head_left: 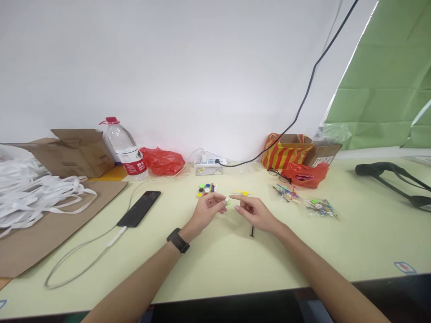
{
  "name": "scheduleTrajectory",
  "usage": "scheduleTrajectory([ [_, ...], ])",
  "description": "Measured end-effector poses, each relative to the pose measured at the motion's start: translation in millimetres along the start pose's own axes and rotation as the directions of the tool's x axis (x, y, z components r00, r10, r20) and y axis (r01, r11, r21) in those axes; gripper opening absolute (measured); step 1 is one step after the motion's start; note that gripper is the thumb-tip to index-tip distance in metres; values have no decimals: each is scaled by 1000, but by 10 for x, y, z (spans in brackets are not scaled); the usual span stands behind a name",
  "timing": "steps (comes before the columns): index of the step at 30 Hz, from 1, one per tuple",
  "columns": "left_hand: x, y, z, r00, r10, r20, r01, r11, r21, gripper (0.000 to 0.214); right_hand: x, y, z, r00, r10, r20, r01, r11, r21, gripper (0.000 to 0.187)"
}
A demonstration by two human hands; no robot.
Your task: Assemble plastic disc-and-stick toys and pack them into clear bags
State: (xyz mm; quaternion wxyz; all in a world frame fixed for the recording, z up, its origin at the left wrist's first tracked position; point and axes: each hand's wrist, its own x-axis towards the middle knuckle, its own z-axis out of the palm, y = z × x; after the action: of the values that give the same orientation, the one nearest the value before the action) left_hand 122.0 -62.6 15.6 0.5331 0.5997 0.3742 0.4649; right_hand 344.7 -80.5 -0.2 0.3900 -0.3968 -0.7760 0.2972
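Note:
Near the middle of the table, my left hand (208,211) pinches a small white and green plastic piece (228,203) between thumb and fingertips. Facing it from the right is my right hand (257,214), its index finger stretched toward the piece and its thumb apart, with nothing between them. A thin black stick (252,231) shows below my right hand; whether it lies on the table or touches the hand I cannot tell. Behind my hands are several coloured round pieces (202,190) with short sticks, and a yellow part (245,193).
Bagged small parts (321,207) lie to the right, near a red plastic bag (308,174) and a striped bag (286,154). A power strip (209,162) stands by the wall. On the left are a charging phone (139,209), a water bottle (126,150), a cardboard box (79,154) and white straps (40,193).

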Motion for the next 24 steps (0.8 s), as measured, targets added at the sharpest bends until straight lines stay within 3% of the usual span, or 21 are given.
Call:
scheduleTrajectory([
  [9, -10, 11, 16, 1000, -19, 6, 19, 1000, -14, 32, -13, -27, -8, 1000, -12, -15, 12, 1000, -10, 46],
  [13, -9, 6, 13, 1000, -20, 6, 20, 1000, -8, 33, -28, -42, -12, 1000, -20, 9, 21, 999, -31, 57],
  [16, -10, 11, 14, 1000, -17, 5, 17, 1000, -8, 32, -40, -42, -15, 999, -32, 8, 32, 994, -106, 66],
  [24, -7, 23, -1, 998, -67, -10, 67, 997, -36, 22, -52, -105, -7, 980, -189, 59, 198, 909, -367, 55],
])
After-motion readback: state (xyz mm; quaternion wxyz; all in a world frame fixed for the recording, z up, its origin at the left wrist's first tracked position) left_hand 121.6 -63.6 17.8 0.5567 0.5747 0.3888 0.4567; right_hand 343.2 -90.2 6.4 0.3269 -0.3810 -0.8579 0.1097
